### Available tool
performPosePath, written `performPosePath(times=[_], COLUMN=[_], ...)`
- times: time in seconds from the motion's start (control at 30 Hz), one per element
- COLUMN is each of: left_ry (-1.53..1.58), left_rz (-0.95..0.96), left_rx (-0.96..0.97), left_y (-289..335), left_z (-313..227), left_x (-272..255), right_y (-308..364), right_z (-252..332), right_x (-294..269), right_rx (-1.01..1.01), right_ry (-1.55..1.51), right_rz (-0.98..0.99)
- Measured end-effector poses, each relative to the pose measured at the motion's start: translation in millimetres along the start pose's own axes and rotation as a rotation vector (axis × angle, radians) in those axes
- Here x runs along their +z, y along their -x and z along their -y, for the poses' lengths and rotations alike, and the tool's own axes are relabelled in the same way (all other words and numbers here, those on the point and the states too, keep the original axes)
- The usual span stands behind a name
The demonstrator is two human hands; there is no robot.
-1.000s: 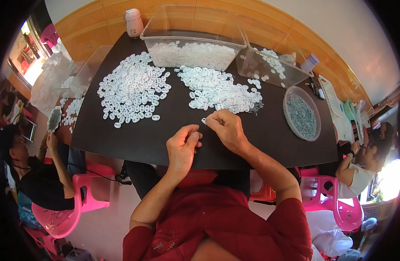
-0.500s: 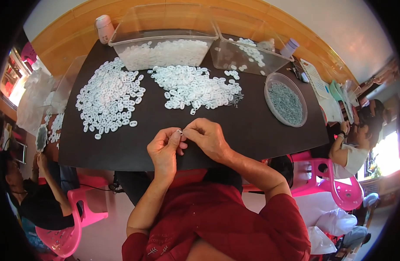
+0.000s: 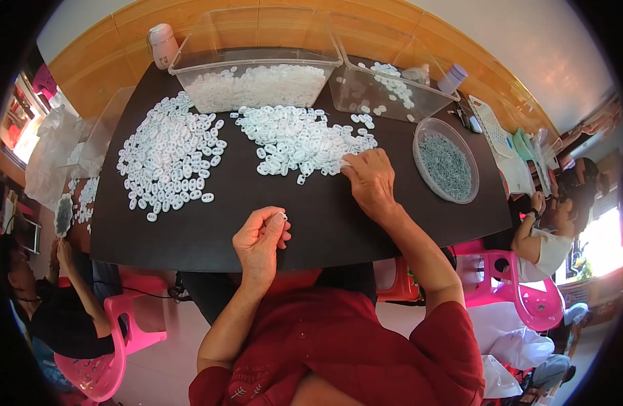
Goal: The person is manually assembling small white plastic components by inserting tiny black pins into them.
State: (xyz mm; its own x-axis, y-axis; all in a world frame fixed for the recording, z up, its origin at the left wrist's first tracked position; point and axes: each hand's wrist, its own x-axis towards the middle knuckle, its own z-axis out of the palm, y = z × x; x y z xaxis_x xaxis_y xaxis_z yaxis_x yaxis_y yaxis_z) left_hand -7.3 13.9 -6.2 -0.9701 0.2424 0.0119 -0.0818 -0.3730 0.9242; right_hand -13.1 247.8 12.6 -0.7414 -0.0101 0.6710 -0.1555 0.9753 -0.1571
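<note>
My left hand (image 3: 261,241) is raised over the near edge of the dark table (image 3: 325,223), its thumb and fingers pinched on a small white ring piece (image 3: 282,216). My right hand (image 3: 369,181) reaches forward to the right-hand pile of white ring pieces (image 3: 301,139) and its fingertips touch a piece at the pile's near edge. A second, wider pile of white ring pieces (image 3: 173,159) lies to the left.
Two clear plastic bins (image 3: 257,84) (image 3: 386,91) with white pieces stand at the table's far side. A round clear bowl of small grey metal parts (image 3: 445,162) sits right. Other people sit on pink chairs (image 3: 108,352) left and right.
My hands were together near the table's front; my right hand has since reached out to the right pile while my left hand stays back holding a piece.
</note>
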Motion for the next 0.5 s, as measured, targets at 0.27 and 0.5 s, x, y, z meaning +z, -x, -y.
performPosePath(times=[0.27,0.5], left_ry=[0.019,0.011], left_rz=[0.013,-0.012], left_rx=[-0.005,0.019], left_y=[0.4,-0.5], left_z=[1.5,0.7], left_x=[-1.5,-0.8], right_y=[3.6,4.3], right_z=[0.2,2.3], right_x=[2.8,-4.3], right_rx=[-0.056,-0.001], right_ry=[0.002,-0.078], right_rz=[0.069,0.076])
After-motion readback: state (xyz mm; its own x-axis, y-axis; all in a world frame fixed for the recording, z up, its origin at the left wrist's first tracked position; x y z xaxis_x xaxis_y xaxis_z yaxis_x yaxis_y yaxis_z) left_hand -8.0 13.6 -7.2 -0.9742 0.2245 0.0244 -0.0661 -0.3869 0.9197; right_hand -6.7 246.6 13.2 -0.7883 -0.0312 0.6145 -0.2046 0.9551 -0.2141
